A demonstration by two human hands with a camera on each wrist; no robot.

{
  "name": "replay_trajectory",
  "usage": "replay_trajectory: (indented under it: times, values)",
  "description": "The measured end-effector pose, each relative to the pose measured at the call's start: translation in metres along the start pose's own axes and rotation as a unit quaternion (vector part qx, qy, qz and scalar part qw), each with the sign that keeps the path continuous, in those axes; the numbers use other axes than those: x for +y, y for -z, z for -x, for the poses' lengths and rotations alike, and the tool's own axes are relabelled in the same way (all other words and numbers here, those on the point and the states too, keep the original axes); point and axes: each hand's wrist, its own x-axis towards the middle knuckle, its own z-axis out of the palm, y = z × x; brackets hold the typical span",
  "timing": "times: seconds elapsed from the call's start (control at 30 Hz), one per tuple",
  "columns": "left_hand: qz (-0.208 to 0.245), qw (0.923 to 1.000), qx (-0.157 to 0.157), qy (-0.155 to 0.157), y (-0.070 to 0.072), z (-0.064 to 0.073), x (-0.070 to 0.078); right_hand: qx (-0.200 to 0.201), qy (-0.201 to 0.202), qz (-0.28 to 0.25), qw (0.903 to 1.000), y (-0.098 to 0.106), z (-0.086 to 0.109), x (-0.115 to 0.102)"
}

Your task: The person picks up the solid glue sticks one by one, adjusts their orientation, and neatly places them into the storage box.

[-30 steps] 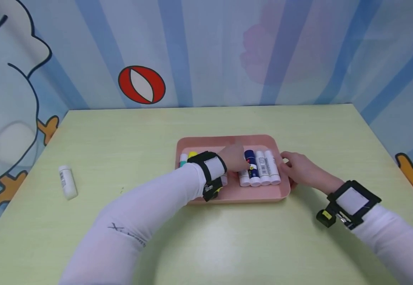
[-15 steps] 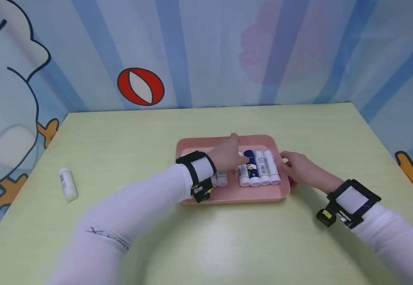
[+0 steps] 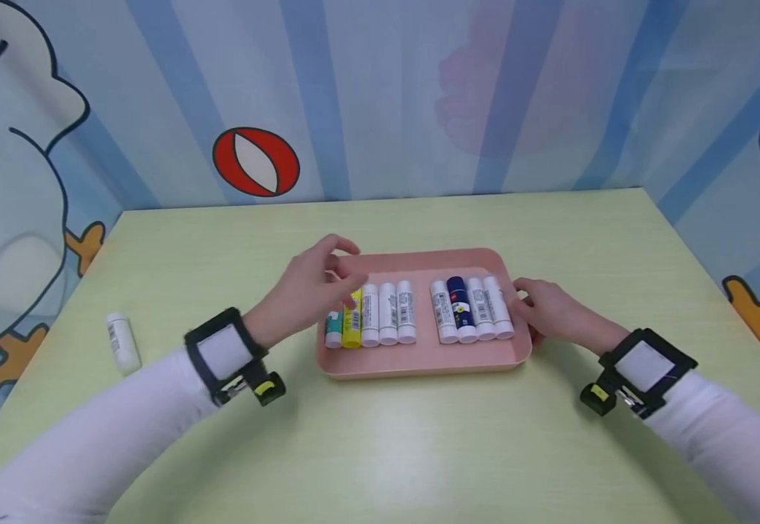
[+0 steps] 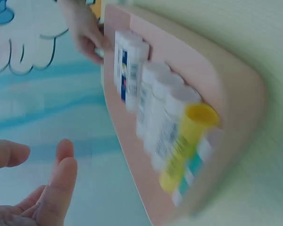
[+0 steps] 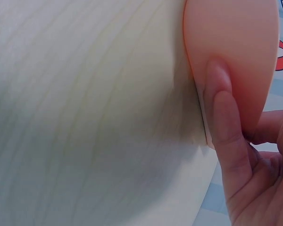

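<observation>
In the head view my left hand [image 3: 308, 291] hovers over the left end of a pink tray [image 3: 380, 369], fingers loosely bent and holding nothing. Below it lies a row of glue sticks: a teal one [image 3: 333, 331], a yellow one [image 3: 351, 327] and three white ones [image 3: 388, 314]. A second row to the right has a navy glue stick [image 3: 461, 309] among three white ones [image 3: 481, 309]. My right hand [image 3: 550, 309] holds the tray's right edge; in the right wrist view its fingers [image 5: 226, 117] lie against the outer wall.
A single white glue stick [image 3: 122, 343] lies on the table [image 3: 223, 247], well left of the tray. Behind the table stands a blue striped backdrop [image 3: 380, 94] with cartoon figures. Within the tray, a gap separates the two rows.
My left hand has moved left from over the middle of the tray to its left end, uncovering the left row of glue sticks. The right hand stays at the tray's edge.
</observation>
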Motion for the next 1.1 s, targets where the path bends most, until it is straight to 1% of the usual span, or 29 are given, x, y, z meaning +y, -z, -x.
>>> replay_trajectory:
  times: [0.13, 0.2, 0.3, 0.37, 0.47, 0.53, 0.57, 0.63, 0.7, 0.77, 0.83, 0.93, 1.0, 1.07, 1.1]
  values:
    - [-0.001, 0.9981, 0.060, 0.015, 0.031, 0.023, -0.029, 0.001, -0.003, 0.001, 1.0000, 0.000, -0.001, 0.000]
    - [-0.012, 0.9958, 0.088, 0.023, 0.046, 0.034, -0.044, 0.000, -0.004, 0.001, 1.0000, 0.001, -0.001, 0.001]
    - [-0.034, 0.9908, 0.129, 0.025, 0.063, 0.048, -0.066, -0.002, -0.008, -0.001, 1.0000, 0.001, -0.001, 0.001]
    - [-0.051, 0.9860, 0.157, 0.028, 0.072, 0.057, -0.079, -0.004, -0.012, -0.001, 0.9999, 0.002, 0.000, 0.002]
    - [-0.075, 0.9766, 0.198, 0.036, 0.084, 0.068, -0.098, -0.006, -0.017, -0.002, 0.9998, 0.002, 0.000, 0.002]
    - [-0.099, 0.9694, 0.220, 0.044, 0.093, 0.075, -0.109, -0.007, -0.019, -0.003, 0.9998, 0.003, 0.000, 0.002]
    - [-0.114, 0.9662, 0.225, 0.052, 0.097, 0.078, -0.114, -0.006, -0.018, -0.002, 0.9998, 0.003, 0.000, 0.002]
    - [-0.162, 0.9581, 0.224, 0.074, 0.107, 0.084, -0.123, -0.005, -0.017, -0.002, 0.9998, 0.003, 0.001, 0.002]
    - [-0.221, 0.9475, 0.210, 0.097, 0.119, 0.090, -0.133, -0.004, -0.017, -0.002, 0.9998, 0.003, 0.001, 0.003]
    - [-0.269, 0.9376, 0.180, 0.127, 0.131, 0.095, -0.146, -0.003, -0.018, -0.002, 0.9998, 0.002, 0.002, 0.004]
    - [-0.304, 0.9276, 0.152, 0.155, 0.142, 0.100, -0.163, -0.002, -0.019, -0.003, 0.9998, 0.002, 0.002, 0.004]
    - [-0.316, 0.9184, 0.115, 0.209, 0.156, 0.103, -0.193, -0.003, -0.020, -0.005, 0.9998, 0.001, 0.003, 0.005]
    - [-0.322, 0.9088, 0.105, 0.244, 0.161, 0.102, -0.213, -0.003, -0.018, -0.007, 0.9998, 0.002, 0.004, 0.005]
    - [-0.325, 0.8984, 0.099, 0.279, 0.162, 0.101, -0.227, -0.003, -0.016, -0.006, 0.9999, 0.002, 0.004, 0.005]
    - [-0.323, 0.8967, 0.094, 0.288, 0.163, 0.100, -0.230, -0.002, -0.015, -0.005, 0.9999, 0.002, 0.004, 0.005]
